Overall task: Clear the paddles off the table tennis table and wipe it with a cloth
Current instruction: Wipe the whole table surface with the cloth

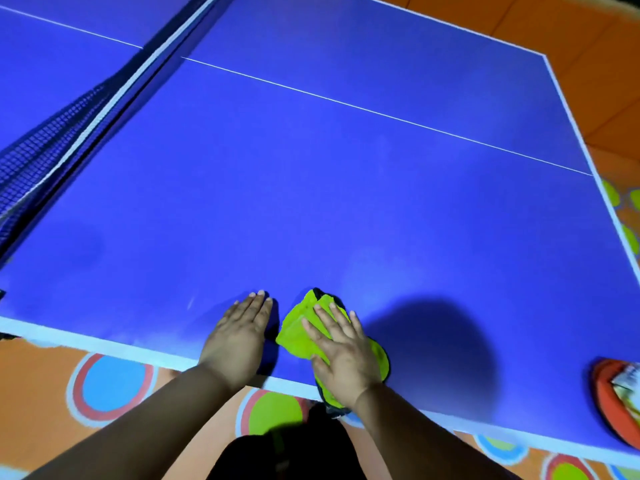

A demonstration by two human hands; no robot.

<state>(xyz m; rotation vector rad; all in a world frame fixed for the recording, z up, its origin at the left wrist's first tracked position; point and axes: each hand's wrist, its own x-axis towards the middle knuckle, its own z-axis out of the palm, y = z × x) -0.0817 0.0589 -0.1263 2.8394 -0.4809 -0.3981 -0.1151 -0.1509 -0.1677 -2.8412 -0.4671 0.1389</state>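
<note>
Flat-palmed, fingers spread: right hand [341, 351] is pressed on green cloth [298, 336] at table [346, 202] near edge, one end overhanging. Just beside, left hand [239, 336] is laid flat. Cloth judged soft, light, bunch-prone; best pinned mid-fold under palm.

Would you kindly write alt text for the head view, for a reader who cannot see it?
A person's right hand presses a green cloth flat on the near edge of a blue table tennis table, the left hand flat beside it. A red paddle lies at the right, cut off by the frame; the net crosses the left.
</note>
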